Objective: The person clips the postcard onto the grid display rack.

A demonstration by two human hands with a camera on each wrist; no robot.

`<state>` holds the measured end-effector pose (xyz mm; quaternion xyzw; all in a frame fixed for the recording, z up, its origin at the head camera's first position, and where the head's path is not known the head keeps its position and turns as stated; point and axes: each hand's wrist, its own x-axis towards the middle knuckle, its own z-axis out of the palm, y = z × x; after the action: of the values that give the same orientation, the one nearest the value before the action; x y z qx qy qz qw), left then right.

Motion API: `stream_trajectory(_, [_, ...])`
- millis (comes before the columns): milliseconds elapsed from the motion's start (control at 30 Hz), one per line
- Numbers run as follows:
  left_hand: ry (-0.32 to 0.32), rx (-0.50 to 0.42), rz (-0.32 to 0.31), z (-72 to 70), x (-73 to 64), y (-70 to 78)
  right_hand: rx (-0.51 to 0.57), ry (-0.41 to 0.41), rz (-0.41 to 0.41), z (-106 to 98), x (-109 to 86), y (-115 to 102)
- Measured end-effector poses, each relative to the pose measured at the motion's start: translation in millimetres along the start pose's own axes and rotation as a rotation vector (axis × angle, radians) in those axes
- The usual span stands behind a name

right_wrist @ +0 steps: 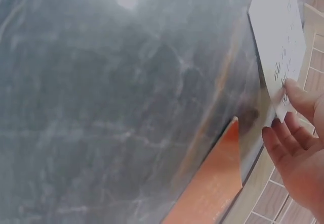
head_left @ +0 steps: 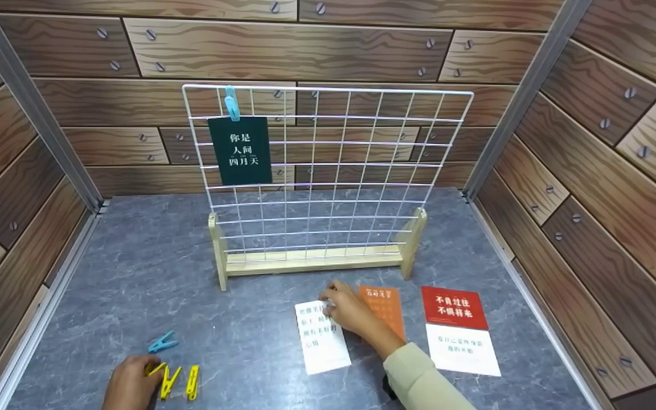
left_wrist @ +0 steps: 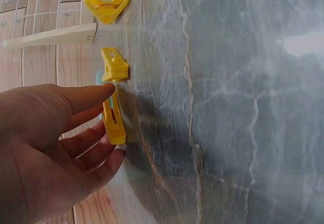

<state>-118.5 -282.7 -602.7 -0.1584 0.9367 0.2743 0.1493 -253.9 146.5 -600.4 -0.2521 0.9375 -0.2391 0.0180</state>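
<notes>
Touching white card [head_left: 321, 336] w/ right hand [head_left: 346, 310].

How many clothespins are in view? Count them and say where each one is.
4. A blue clothespin clips the green card to the grid; another blue one and two yellow ones lie by the left hand, which may hide more.

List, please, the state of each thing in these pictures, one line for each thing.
Wire grid: upright in its wooden base.
Dark green card: clipped to the grid.
White card: flat, right hand touching it.
Orange card: flat.
Yellow clips: lying, left hand touching one.
Blue clip: lying loose.
</notes>
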Motion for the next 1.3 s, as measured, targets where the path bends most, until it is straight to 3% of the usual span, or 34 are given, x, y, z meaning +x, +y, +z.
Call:
stream_trajectory(133, [0.025, 0.022, 0.025, 1.8, 0.8, 0.2, 0.008, -0.064, 0.016, -6.8, 2.4, -1.2])
stream_trajectory(300, [0.036, 0.001, 0.023, 4.0, 0.6, 0.1, 0.098, -0.115, 0.029, -13.8, 5.5, 0.6])
stream_trajectory(433, [0.037, -0.043, -0.027, 2.6, 0.2, 1.3, 0.192, -0.121, 0.030, -19.3, 6.1, 3.5])
stream_trajectory(600, [0.086, -0.084, -0.066, -4.1, -0.8, 7.1, 0.302, -0.112, 0.055, -27.8, 7.0, 5.1])
stream_trajectory(800, [0.109, -0.160, -0.084, -13.5, -4.1, 17.9, 0.286, -0.073, 0.008, -36.5, 11.4, 2.3])
stream_trajectory(1067, [0.198, -0.270, -0.017, -24.4, -12.5, 41.9, 0.302, -0.053, -0.054, -47.6, 13.3, -1.6])
stream_trajectory(1200, [0.260, -0.317, 0.040, -33.1, -17.9, 57.8, 0.381, -0.069, -0.039, -54.2, 14.2, -3.2])
stream_trajectory(1300, [0.259, -0.350, 0.095, -42.2, -21.0, 71.5, 0.405, -0.072, -0.018, -58.9, 15.1, -4.2])
